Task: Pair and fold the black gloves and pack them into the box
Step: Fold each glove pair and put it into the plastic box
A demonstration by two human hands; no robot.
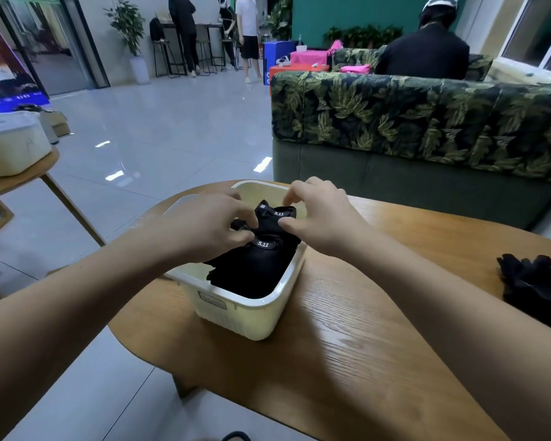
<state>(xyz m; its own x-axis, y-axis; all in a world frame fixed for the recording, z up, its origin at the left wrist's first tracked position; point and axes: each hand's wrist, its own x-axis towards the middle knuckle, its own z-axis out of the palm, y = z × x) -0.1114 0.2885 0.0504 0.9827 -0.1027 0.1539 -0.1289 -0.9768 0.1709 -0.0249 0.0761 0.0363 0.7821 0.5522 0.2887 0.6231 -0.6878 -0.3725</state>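
our two hands meet over the cream plastic box [261, 316], which sits near the far edge of the wooden desk [347, 361], toward its left side. inside the box lies a folded bundle of black gloves [255, 265]; it fills the near and middle part of the box and rises to about the rim.

our left hand [210, 224] comes in from the left with its fingers curled, pinching the left side of the bundle's top. our right hand [318, 214] comes in from the right, its thumb pressed against the glove fabric and its fingers curled over the far end of the bundle, so both hands grip the gloves from opposite sides.

two black tabs on the gloves read "5.11" in white: one tab [263, 244] just beside our left thumb, the other tab [279, 213] between the two hands, farther back. a small white tag [262, 205] pokes up behind it; we cannot read its print. the box's near wall carries an embossed label [212, 301], too faint to read.

more loose gloves [535, 281] lie in a dark heap at the desk's right edge, well apart from the box.
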